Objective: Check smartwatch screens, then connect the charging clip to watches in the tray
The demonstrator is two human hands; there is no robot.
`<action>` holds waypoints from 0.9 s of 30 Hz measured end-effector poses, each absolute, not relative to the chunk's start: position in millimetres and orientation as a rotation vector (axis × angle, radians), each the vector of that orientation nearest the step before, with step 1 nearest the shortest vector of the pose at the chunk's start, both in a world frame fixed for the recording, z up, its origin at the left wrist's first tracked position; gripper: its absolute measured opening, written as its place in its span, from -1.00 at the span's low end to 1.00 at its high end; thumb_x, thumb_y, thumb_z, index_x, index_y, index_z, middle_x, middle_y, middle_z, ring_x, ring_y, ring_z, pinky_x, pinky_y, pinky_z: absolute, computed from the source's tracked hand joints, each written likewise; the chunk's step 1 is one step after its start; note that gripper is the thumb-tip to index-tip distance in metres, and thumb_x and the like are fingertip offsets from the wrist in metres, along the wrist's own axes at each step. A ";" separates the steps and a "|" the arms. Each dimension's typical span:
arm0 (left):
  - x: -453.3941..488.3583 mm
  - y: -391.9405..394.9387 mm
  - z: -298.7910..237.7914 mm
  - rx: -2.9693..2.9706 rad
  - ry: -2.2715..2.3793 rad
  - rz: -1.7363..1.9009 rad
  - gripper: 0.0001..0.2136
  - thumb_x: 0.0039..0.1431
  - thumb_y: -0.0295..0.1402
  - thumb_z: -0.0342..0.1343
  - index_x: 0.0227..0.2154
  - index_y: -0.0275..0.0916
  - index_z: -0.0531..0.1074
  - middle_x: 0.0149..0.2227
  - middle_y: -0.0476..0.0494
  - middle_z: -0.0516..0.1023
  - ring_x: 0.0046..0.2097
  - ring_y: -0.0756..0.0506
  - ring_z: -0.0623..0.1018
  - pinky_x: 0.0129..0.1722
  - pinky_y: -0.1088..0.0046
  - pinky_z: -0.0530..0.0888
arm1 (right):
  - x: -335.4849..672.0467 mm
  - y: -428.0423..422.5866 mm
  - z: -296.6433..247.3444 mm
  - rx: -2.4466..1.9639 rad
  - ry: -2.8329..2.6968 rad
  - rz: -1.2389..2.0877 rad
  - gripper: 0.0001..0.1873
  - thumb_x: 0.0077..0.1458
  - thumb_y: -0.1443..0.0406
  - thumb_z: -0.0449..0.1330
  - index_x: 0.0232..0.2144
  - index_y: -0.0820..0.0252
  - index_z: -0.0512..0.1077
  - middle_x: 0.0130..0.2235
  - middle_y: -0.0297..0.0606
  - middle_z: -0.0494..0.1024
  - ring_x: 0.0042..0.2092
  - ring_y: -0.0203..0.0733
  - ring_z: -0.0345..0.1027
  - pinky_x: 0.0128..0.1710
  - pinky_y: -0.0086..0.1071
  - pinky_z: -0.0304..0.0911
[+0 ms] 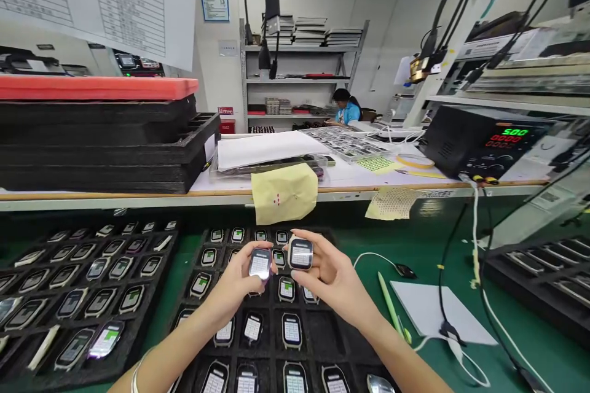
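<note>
In my left hand [244, 270] is a smartwatch body [260, 263] without a strap, its lit screen facing me. My right hand [329, 270] grips a second smartwatch body [302, 253] by its edges, also with a lit screen. Both are held side by side, apart, above a black foam tray [325, 331]. That tray holds rows of watch bodies, many with lit white or green-and-white screens. Part of the tray lies hidden behind my hands and forearms.
Another foam tray [138, 325] of watches lies left, a third tray [548, 282] right. A green pen [389, 304], white paper [442, 313] and cables sit on the green mat. Stacked black trays [92, 147] and a power supply [483, 141] stand on the shelf. A person [346, 112] sits beyond.
</note>
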State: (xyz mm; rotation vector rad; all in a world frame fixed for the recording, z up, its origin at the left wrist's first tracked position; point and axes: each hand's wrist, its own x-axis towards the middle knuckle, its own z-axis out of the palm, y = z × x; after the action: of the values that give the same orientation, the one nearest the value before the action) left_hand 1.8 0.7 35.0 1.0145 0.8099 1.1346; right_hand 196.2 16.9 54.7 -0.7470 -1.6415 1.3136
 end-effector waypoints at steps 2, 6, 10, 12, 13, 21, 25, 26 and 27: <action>1.8 -1.4 36.1 0.980 0.732 1.119 -0.43 -0.22 -0.64 0.04 -0.03 -0.23 0.26 -0.23 -0.13 0.46 -0.22 -0.07 0.46 -0.27 0.45 0.38 | 195.3 16.9 53.7 -0.733 -1.637 1.338 -0.50 0.14 0.34 0.21 0.12 0.10 0.23 -0.19 -0.22 0.48 -0.34 -0.26 0.38 -0.49 -0.51 0.31; 1.3 -7.4 40.1 0.967 0.614 1.121 -0.49 -0.10 -0.62 0.04 -0.01 -0.20 0.23 -0.17 -0.19 0.42 -0.18 -0.15 0.49 -0.24 0.29 0.46 | 195.0 15.2 56.2 -0.688 -1.590 1.307 -0.61 0.21 0.30 0.14 0.09 0.13 0.29 -0.28 -0.24 0.46 -0.39 -0.26 0.39 -0.55 -0.52 0.31; 1.7 -10.4 40.1 1.001 0.600 1.137 -0.61 0.06 -0.58 -0.01 -0.02 -0.20 0.24 -0.15 -0.20 0.42 -0.17 -0.13 0.49 -0.23 0.29 0.48 | 196.1 14.4 57.8 -0.694 -1.564 1.232 -0.69 0.23 0.29 0.12 0.03 0.13 0.37 -0.23 -0.22 0.49 -0.45 -0.31 0.40 -0.58 -0.54 0.28; 1.6 -10.6 38.7 1.027 0.578 1.136 -0.67 0.14 -0.55 -0.03 -0.02 -0.20 0.24 -0.15 -0.20 0.42 -0.16 -0.14 0.49 -0.21 0.28 0.48 | 196.2 14.4 57.9 -0.719 -1.546 1.199 -0.72 0.23 0.28 0.13 0.00 0.13 0.40 -0.23 -0.21 0.50 -0.48 -0.32 0.40 -0.59 -0.54 0.28; 1.5 -10.6 38.1 1.044 0.571 1.132 -0.69 0.17 -0.53 -0.03 -0.02 -0.20 0.24 -0.15 -0.21 0.42 -0.15 -0.14 0.49 -0.20 0.27 0.48 | 196.0 14.3 57.8 -0.729 -1.539 1.188 -0.73 0.23 0.28 0.14 -0.02 0.13 0.41 -0.23 -0.21 0.51 -0.49 -0.32 0.40 -0.60 -0.54 0.28; 1.3 -12.7 40.7 1.182 0.561 1.124 -0.78 0.26 -0.35 0.01 -0.05 -0.22 0.25 -0.20 -0.21 0.40 -0.21 -0.11 0.47 -0.28 0.30 0.52 | 192.2 12.9 57.3 -0.777 -1.519 1.142 -0.79 0.22 0.25 0.17 -0.09 0.10 0.45 -0.24 -0.21 0.55 -0.55 -0.35 0.37 -0.63 -0.55 0.24; 2.2 -12.5 41.9 1.211 0.585 1.143 -0.78 0.26 -0.31 0.03 -0.08 -0.24 0.26 -0.21 -0.21 0.40 -0.22 -0.11 0.48 -0.33 0.35 0.53 | 194.0 12.6 56.4 -0.745 -1.537 1.168 -0.76 0.27 0.19 0.10 -0.08 0.10 0.46 -0.23 -0.20 0.55 -0.53 -0.32 0.40 -0.63 -0.53 0.24; 2.2 -12.0 41.7 1.214 0.592 1.149 -0.78 0.26 -0.30 0.03 -0.08 -0.24 0.26 -0.23 -0.21 0.41 -0.23 -0.11 0.48 -0.35 0.37 0.52 | 194.6 12.7 56.2 -0.740 -1.537 1.172 -0.75 0.28 0.18 0.08 -0.08 0.10 0.46 -0.23 -0.19 0.55 -0.52 -0.31 0.40 -0.63 -0.53 0.24; 2.2 -11.5 41.5 1.217 0.599 1.155 -0.78 0.26 -0.29 0.03 -0.09 -0.24 0.26 -0.24 -0.20 0.41 -0.25 -0.10 0.48 -0.38 0.39 0.52 | 195.0 12.9 56.0 -0.740 -1.536 1.173 -0.74 0.29 0.17 0.07 -0.08 0.11 0.46 -0.23 -0.19 0.55 -0.52 -0.30 0.40 -0.63 -0.52 0.24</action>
State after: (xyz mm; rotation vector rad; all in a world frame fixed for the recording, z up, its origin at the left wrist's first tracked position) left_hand 2.2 -11.5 41.5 1.2170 0.5994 1.1552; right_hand 195.0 12.9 56.0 -0.7397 -1.5363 1.1726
